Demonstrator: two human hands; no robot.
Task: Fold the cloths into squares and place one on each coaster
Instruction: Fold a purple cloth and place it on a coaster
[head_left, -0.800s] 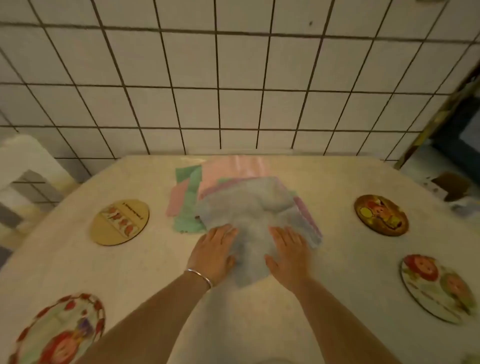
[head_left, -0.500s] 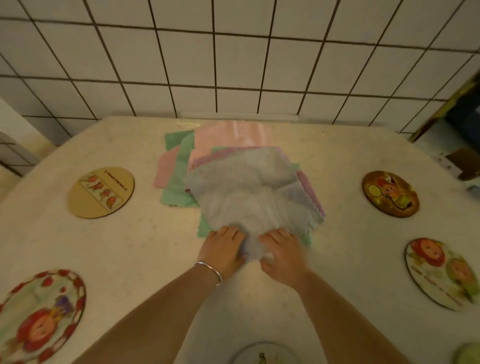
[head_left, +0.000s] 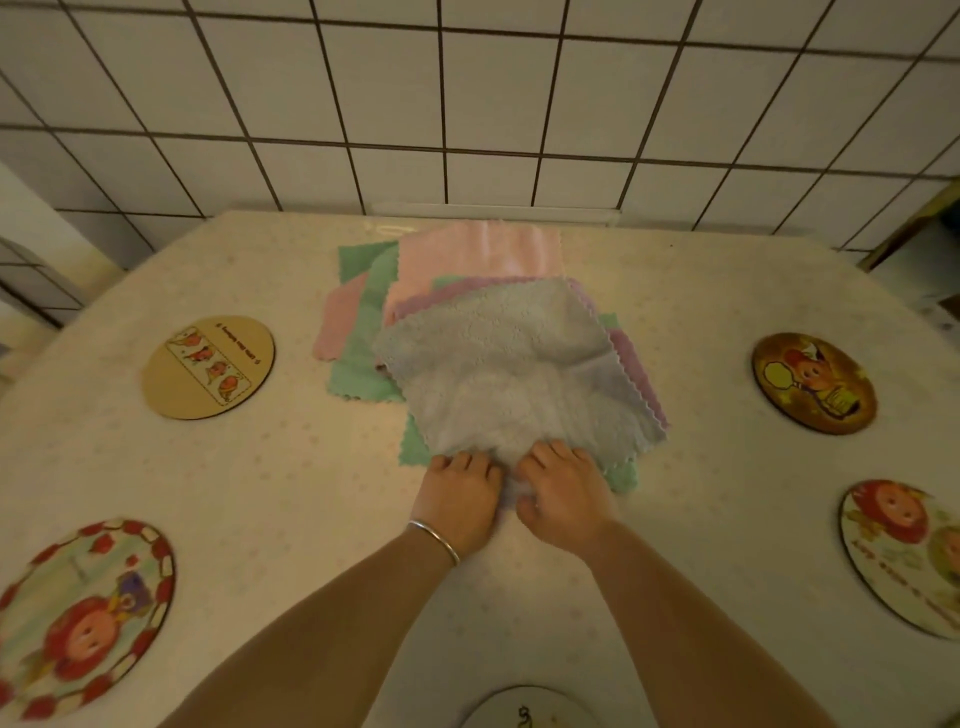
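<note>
A grey cloth (head_left: 509, 374) lies on top of a loose pile of pink (head_left: 478, 254), green (head_left: 358, 358) and purple cloths at the table's middle. My left hand (head_left: 460, 496) and my right hand (head_left: 563, 493) sit side by side at the grey cloth's near edge, fingers curled, gripping it. Round picture coasters lie around the pile: a tan one (head_left: 208, 366) at the left, a red-rimmed one (head_left: 83, 618) at the near left, a brown one (head_left: 813, 382) at the right, a pale one (head_left: 906, 553) at the near right.
Another white coaster (head_left: 524, 712) peeks in at the bottom edge. The table (head_left: 270, 493) has a pale speckled covering and butts against a white tiled wall (head_left: 493, 104). A dark opening shows at the far right.
Both hands slid back from the middle of the grey cloth to its near edge, came closer together and curled onto it. The view tilted down.
</note>
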